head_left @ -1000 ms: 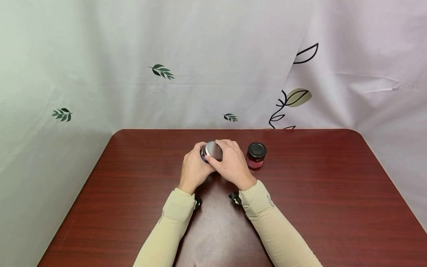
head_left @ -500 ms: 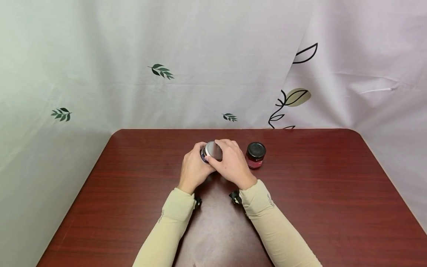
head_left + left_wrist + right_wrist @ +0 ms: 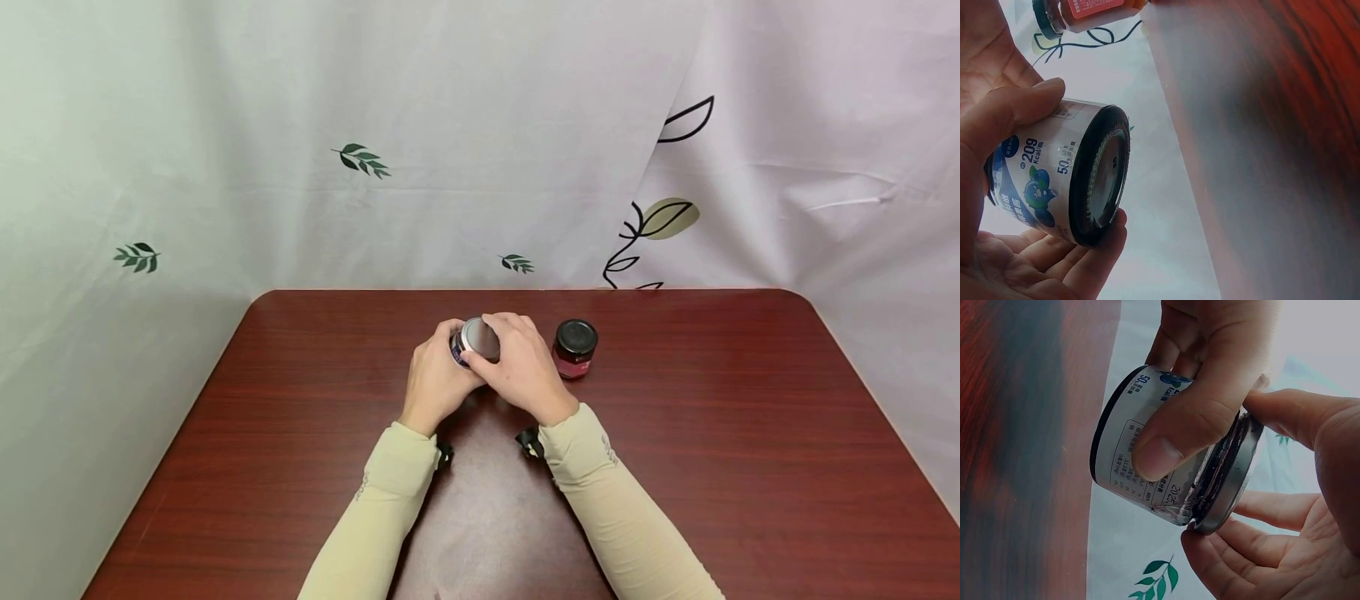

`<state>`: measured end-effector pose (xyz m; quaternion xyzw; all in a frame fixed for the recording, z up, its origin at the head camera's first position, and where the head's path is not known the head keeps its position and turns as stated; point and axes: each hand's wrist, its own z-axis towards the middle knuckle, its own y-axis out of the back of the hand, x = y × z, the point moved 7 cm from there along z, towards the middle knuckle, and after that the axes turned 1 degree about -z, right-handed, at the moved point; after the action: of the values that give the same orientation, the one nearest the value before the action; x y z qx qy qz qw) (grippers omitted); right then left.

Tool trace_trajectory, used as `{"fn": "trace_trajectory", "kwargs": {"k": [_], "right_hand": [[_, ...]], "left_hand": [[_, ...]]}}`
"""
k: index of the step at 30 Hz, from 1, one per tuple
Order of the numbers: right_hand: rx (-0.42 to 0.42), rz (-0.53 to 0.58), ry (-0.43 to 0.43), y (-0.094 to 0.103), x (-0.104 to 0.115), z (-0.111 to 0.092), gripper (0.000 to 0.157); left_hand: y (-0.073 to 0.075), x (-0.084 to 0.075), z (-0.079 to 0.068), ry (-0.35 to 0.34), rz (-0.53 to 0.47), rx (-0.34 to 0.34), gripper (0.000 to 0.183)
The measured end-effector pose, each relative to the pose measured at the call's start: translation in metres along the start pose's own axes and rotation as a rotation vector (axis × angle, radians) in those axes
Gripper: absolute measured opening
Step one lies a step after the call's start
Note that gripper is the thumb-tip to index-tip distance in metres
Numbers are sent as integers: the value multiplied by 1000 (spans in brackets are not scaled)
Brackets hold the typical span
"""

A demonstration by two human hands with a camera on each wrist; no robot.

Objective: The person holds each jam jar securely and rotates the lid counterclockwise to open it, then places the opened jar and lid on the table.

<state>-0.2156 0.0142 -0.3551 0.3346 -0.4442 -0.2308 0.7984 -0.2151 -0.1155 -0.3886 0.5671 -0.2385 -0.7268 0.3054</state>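
Between both hands is a small glass jar of blueberry jam (image 3: 1047, 169) with a white and blue label. Its base shows in the left wrist view, off the table. My left hand (image 3: 438, 375) grips the jar's body, with the thumb (image 3: 1160, 453) flat along the label in the right wrist view. My right hand (image 3: 521, 367) holds the silver lid (image 3: 480, 337) by its rim, thumb on one side and fingers on the other. Dark contents show below the lid (image 3: 1232, 481) in the right wrist view.
A second jar (image 3: 575, 350), with a black lid and a red label, stands upright on the reddish-brown wooden table (image 3: 712, 417) to the right of the hands. A white curtain (image 3: 450, 167) with leaf prints hangs behind the table's far edge.
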Motion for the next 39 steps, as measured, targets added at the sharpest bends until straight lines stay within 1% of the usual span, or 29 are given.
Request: {"fn": "trace_trajectory", "kwargs": {"k": [19, 39], "right_hand": [[12, -11, 15, 1, 0, 0, 56], [43, -13, -1, -1, -2, 0, 56]], "left_hand": [[0, 0, -1, -21, -2, -16, 70], [-2, 0, 0, 1, -7, 14, 71]]}}
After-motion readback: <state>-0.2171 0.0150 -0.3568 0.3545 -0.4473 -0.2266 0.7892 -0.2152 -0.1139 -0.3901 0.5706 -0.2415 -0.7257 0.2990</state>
